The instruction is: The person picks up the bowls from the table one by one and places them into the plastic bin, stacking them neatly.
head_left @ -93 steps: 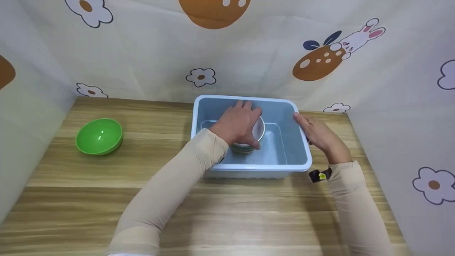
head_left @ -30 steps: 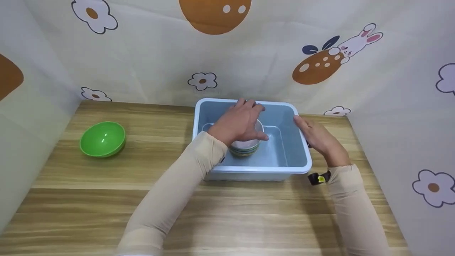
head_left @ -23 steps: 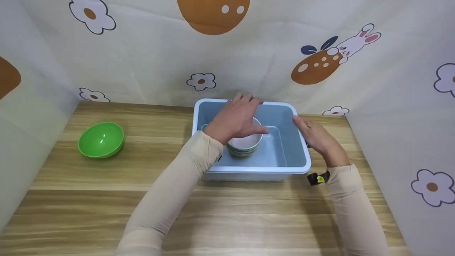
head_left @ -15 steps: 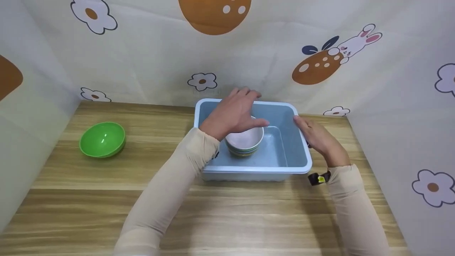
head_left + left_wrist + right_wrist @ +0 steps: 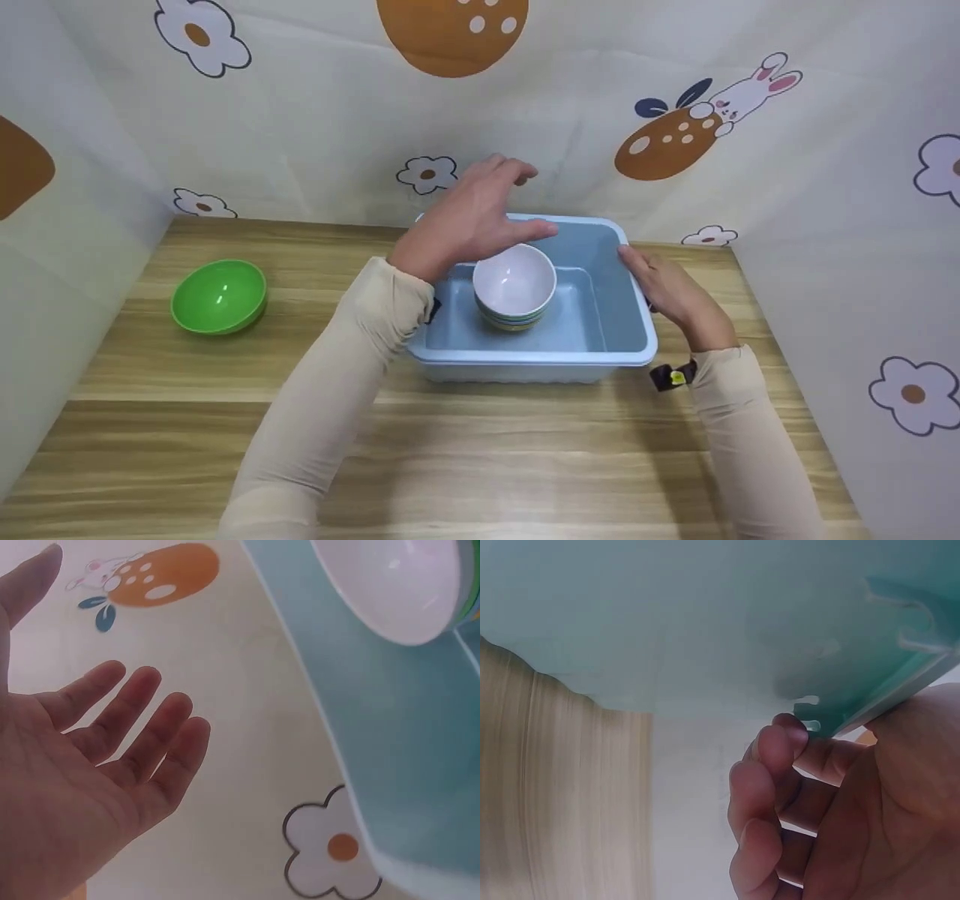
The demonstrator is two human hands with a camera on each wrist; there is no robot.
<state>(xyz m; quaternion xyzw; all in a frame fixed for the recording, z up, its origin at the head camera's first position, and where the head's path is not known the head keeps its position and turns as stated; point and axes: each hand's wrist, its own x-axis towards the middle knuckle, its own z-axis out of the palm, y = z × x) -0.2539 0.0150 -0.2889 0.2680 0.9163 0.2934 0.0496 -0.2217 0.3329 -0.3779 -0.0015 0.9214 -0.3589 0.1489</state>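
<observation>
A light-blue plastic bin (image 5: 525, 357) stands against the back curtain. Inside it, left of centre, sits a stack of several bowls (image 5: 514, 280), white inside on top, with green, blue and yellow edges below. My left hand (image 5: 474, 217) hovers over the bin's back left part, apart from the bowls. The left wrist view shows that hand (image 5: 97, 757) holding nothing, fingers loosely bent and thumb spread. On the bin's right rim, my right hand (image 5: 679, 296) grips the edge. In the right wrist view its fingers (image 5: 754, 791) curl beneath the rim.
A green bowl (image 5: 219, 298) rests alone on the left of the wooden table (image 5: 480, 457). A pale curtain (image 5: 330, 97) printed with flowers and fruit encloses the back and both sides.
My left hand has risen from the bowl stack and moved up and left, with its thumb leaving the bowls. The stack stays in the bin. My right hand keeps its place on the rim.
</observation>
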